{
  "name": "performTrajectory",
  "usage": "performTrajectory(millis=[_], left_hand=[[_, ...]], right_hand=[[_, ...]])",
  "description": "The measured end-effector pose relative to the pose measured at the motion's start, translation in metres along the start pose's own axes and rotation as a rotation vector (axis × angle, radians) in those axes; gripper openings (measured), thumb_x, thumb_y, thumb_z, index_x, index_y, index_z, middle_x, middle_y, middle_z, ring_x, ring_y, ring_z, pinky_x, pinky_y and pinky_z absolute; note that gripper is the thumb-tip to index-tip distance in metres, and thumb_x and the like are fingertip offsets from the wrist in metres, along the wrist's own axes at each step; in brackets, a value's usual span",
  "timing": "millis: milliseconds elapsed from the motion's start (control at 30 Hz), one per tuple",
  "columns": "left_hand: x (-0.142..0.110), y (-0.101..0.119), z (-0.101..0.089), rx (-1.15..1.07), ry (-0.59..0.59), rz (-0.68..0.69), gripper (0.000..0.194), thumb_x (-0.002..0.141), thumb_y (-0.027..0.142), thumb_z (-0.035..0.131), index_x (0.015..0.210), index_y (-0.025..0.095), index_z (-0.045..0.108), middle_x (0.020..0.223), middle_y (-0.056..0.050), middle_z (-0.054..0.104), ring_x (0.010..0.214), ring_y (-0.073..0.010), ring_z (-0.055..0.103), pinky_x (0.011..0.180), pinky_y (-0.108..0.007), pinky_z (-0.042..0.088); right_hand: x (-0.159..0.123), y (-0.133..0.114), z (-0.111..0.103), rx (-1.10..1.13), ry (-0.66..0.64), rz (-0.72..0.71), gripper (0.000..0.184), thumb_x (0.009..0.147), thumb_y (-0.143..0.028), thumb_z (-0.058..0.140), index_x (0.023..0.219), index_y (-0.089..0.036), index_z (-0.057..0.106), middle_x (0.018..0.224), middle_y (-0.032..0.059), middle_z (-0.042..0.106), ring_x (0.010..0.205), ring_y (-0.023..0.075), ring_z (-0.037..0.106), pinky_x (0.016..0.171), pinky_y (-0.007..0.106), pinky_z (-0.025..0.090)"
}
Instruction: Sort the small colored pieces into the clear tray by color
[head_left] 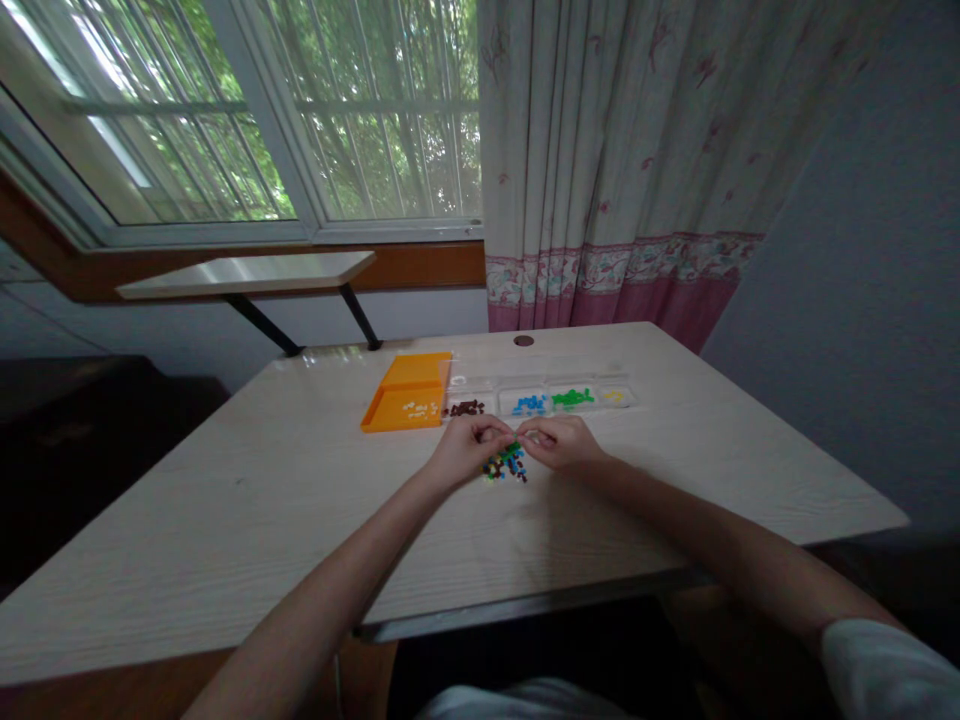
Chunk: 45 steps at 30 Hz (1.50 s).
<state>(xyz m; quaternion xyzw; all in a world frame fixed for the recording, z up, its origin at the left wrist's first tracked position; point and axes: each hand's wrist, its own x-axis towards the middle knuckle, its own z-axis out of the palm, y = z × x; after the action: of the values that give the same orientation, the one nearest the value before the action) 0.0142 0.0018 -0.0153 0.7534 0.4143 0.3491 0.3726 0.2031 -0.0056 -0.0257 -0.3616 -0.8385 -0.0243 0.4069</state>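
My left hand [471, 446] and my right hand [556, 440] meet at the fingertips, both in a pinch. What they hold, if anything, is too small to make out. Just below the fingertips lies a mixed pile of small coloured pieces [506, 466], brown, blue, green, yellow and white. Behind the hands, clear plastic boxes hold sorted pieces: brown pieces [465, 408], blue pieces [529, 405], green pieces [573, 398] and a few yellow pieces [614, 395]. Some white pieces [418, 409] sit in the open orange case [381, 410] at the left.
The pale wooden table [300, 530] has a round brown cable hole [523, 341] near its back edge. A small raised shelf [251, 273] on black legs stands at the back left. Behind the table hang curtains [600, 180] beside a barred window [382, 120].
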Motion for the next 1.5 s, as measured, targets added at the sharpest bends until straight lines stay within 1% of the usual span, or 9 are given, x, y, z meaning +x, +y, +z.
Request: performTrajectory(millis=[167, 267, 433, 600, 867, 1000, 1233, 1367, 1500], left_hand=[[0.002, 0.001, -0.004, 0.038, -0.008, 0.023, 0.031, 0.074, 0.038, 0.055, 0.081, 0.01, 0.065, 0.045, 0.007, 0.034, 0.042, -0.0043, 0.026, 0.041, -0.015, 0.02], [0.003, -0.001, -0.012, 0.154, -0.047, 0.047, 0.03, 0.077, 0.035, 0.05, 0.085, 0.011, 0.066, 0.05, 0.003, 0.047, 0.045, -0.0059, 0.035, 0.043, -0.016, 0.025], [0.003, -0.008, -0.018, 0.444, -0.19, 0.136, 0.025, 0.078, 0.023, 0.046, 0.088, 0.016, 0.068, 0.075, -0.005, 0.066, 0.064, -0.0116, 0.054, 0.059, -0.019, 0.038], [0.003, -0.008, -0.016, 0.582, -0.19, 0.115, 0.023, 0.078, 0.025, 0.047, 0.086, 0.018, 0.068, 0.074, -0.004, 0.067, 0.065, -0.0131, 0.057, 0.059, -0.02, 0.038], [0.004, -0.005, -0.016, 0.576, -0.184, 0.11, 0.024, 0.078, 0.024, 0.046, 0.084, 0.016, 0.068, 0.077, -0.006, 0.066, 0.068, -0.0139, 0.056, 0.061, -0.021, 0.039], [0.004, -0.006, -0.016, 0.55, -0.143, 0.14, 0.021, 0.076, 0.02, 0.047, 0.08, 0.015, 0.066, 0.078, -0.005, 0.065, 0.07, -0.0136, 0.056, 0.064, -0.021, 0.04], [0.006, -0.011, -0.013, 0.378, -0.093, 0.05, 0.021, 0.07, 0.016, 0.047, 0.08, 0.012, 0.066, 0.075, -0.004, 0.066, 0.06, -0.0111, 0.053, 0.056, -0.02, 0.038], [0.008, -0.009, -0.011, 0.17, -0.078, -0.01, 0.022, 0.067, 0.016, 0.05, 0.08, 0.01, 0.066, 0.075, -0.005, 0.066, 0.061, -0.0111, 0.053, 0.054, -0.019, 0.038], [0.01, -0.007, -0.01, -0.082, 0.009, -0.098, 0.019, 0.067, 0.022, 0.055, 0.074, 0.008, 0.066, 0.066, -0.005, 0.064, 0.054, -0.0088, 0.05, 0.049, -0.018, 0.035]], right_hand=[[0.001, 0.002, -0.002, 0.021, 0.022, 0.005, 0.02, 0.079, -0.032, 0.05, 0.075, -0.02, 0.066, 0.041, -0.006, 0.044, 0.038, 0.0058, 0.038, 0.047, 0.016, 0.033], [0.003, 0.004, -0.008, 0.019, 0.068, 0.028, 0.022, 0.079, -0.032, 0.049, 0.075, -0.02, 0.066, 0.04, -0.0058, 0.042, 0.038, 0.0062, 0.038, 0.047, 0.017, 0.034], [0.007, 0.006, -0.02, -0.035, 0.133, 0.099, 0.022, 0.078, -0.033, 0.05, 0.075, -0.019, 0.067, 0.042, -0.0045, 0.043, 0.04, 0.0069, 0.04, 0.05, 0.018, 0.036], [0.009, 0.008, -0.024, -0.057, 0.195, 0.111, 0.022, 0.078, -0.034, 0.051, 0.076, -0.019, 0.067, 0.041, -0.0051, 0.041, 0.039, 0.0065, 0.038, 0.048, 0.018, 0.036], [0.008, 0.009, -0.025, -0.041, 0.219, 0.079, 0.023, 0.079, -0.033, 0.051, 0.077, -0.018, 0.067, 0.042, -0.0049, 0.042, 0.039, 0.0064, 0.039, 0.048, 0.017, 0.036], [0.01, 0.025, -0.036, -0.097, 0.088, 0.143, 0.023, 0.079, -0.033, 0.05, 0.082, -0.019, 0.068, 0.048, -0.0031, 0.049, 0.045, 0.0073, 0.045, 0.052, 0.018, 0.036], [0.012, 0.083, -0.057, -0.287, -0.273, 0.47, 0.019, 0.075, -0.031, 0.053, 0.08, -0.021, 0.068, 0.057, -0.0005, 0.059, 0.05, 0.0102, 0.048, 0.049, 0.02, 0.027], [0.009, 0.097, -0.055, -0.326, -0.335, 0.524, 0.019, 0.075, -0.03, 0.052, 0.079, -0.021, 0.068, 0.063, 0.0015, 0.063, 0.054, 0.0112, 0.05, 0.05, 0.021, 0.027], [0.01, 0.094, -0.056, -0.311, -0.311, 0.551, 0.022, 0.077, -0.033, 0.051, 0.082, -0.021, 0.069, 0.064, 0.0019, 0.063, 0.054, 0.0115, 0.05, 0.05, 0.021, 0.028]])
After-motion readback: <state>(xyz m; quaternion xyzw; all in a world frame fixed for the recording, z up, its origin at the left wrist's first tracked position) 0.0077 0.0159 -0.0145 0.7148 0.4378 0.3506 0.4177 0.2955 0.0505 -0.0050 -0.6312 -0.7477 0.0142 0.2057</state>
